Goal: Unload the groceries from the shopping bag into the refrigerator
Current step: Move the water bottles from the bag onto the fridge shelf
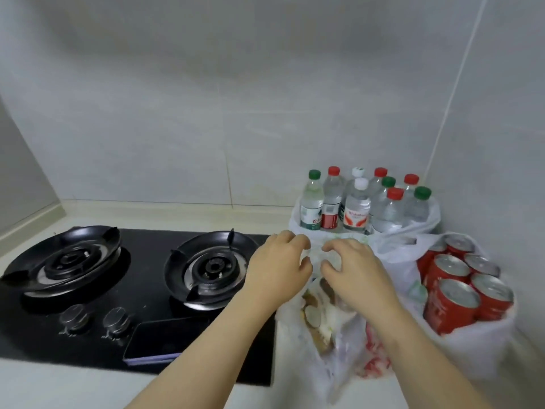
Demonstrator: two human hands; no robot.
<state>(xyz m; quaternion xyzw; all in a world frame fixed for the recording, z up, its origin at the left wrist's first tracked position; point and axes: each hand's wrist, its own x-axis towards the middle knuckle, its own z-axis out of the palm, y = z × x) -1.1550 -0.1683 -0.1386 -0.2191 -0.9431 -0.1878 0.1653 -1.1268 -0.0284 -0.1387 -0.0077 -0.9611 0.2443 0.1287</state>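
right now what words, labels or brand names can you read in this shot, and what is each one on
"农夫", partly legible: green label on the green-capped bottle.
"Wahaha", blurred, my best reading: red-and-white label on the white-capped bottle.
Too small to read: print on the red-labelled bottle.
Too blurred to read: lettering on the red cans.
Unreadable: printing on the plastic bag gripped by the left hand and right hand.

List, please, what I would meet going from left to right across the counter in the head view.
left burner → right burner → left hand → right hand, both hands pinching the top of the white bag → red cans
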